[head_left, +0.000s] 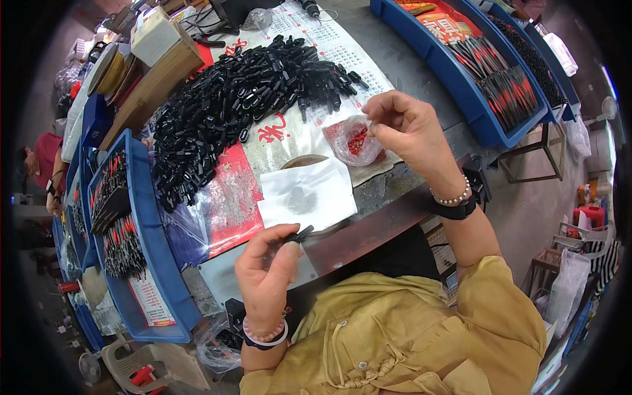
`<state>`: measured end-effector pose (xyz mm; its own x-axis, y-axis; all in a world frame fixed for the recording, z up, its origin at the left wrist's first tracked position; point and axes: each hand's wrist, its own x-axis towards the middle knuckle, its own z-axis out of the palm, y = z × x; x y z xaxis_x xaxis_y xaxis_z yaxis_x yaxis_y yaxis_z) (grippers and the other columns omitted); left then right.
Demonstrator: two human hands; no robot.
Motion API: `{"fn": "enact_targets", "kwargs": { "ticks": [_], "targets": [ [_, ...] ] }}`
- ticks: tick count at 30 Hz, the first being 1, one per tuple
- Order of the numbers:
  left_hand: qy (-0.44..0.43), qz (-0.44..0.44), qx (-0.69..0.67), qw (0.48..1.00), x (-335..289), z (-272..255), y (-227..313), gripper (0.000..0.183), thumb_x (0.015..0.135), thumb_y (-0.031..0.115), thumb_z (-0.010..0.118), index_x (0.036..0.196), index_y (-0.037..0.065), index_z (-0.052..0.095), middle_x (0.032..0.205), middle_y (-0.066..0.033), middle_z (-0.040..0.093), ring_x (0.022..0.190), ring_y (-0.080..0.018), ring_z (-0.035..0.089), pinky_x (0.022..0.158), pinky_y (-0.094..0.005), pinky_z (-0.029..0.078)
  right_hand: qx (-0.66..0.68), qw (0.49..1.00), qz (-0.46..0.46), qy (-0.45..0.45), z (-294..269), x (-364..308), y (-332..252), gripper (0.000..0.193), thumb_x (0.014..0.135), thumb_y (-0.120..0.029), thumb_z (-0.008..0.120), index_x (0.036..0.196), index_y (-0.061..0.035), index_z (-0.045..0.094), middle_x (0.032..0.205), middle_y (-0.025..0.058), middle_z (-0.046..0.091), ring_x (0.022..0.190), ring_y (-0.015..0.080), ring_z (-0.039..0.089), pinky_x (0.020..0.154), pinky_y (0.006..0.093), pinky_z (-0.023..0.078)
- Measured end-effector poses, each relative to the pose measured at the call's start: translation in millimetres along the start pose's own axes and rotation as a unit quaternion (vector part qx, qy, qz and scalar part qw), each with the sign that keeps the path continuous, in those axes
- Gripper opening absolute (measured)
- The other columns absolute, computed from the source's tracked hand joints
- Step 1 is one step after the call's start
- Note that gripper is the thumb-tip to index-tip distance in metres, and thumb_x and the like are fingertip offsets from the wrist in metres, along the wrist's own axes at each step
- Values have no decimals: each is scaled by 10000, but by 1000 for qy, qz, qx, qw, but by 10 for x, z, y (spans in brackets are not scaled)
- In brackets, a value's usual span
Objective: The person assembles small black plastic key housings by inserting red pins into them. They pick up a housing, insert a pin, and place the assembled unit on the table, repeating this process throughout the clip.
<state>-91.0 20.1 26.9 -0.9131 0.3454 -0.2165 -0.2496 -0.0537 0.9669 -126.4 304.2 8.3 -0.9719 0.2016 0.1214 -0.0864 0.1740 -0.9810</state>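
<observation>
My left hand (266, 273) is at the near edge of the table, pinching a small black plastic part (301, 234) between thumb and fingers. Further off and to the right, my right hand (411, 135) has its thumb and fingertips pressed together beside a clear plastic bag (347, 155). Small red pieces (357, 140) show inside the bag's open top. Anything in the right fingertips is too small to make out. Between the hands lies a white sheet of paper (316, 191) with a grey smudge, partly over a round brownish object. A big heap of black plastic parts (243, 99) spreads beyond it.
A blue bin (168, 280) of black-and-red parts stands at the left, with a wooden block (155, 85) behind it. Another blue bin (428, 49) holding similar parts sits at the far right. Printed sheets (336, 46) cover the tabletop. Another person's arm (59, 174) shows at the far left.
</observation>
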Motion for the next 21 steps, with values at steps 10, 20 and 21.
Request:
{"fn": "enact_targets", "kwargs": {
  "ticks": [10,20,21],
  "targets": [
    [33,162,247,955,120,-25,123,221,863,0,641,1080,-41,627,842,-14,604,677,-60,504,563,-210,383,71,997,32,-13,97,-156,-171,134,817,13,638,942,51,611,865,78,667,771,105,654,664,226,536],
    [-39,287,635,716,458,113,105,195,821,55,650,1015,69,638,795,-98,548,628,-284,586,539,-375,459,142,988,54,-24,163,-500,-208,99,801,-6,696,865,6,621,824,0,640,760,44,583,683,198,475],
    [-47,278,661,696,468,120,99,202,812,51,664,1012,71,641,802,-96,566,631,-286,590,540,-373,458,127,990,51,-27,159,-524,-213,94,803,-5,692,866,4,624,816,-5,640,758,41,580,682,201,476]
  ]
}}
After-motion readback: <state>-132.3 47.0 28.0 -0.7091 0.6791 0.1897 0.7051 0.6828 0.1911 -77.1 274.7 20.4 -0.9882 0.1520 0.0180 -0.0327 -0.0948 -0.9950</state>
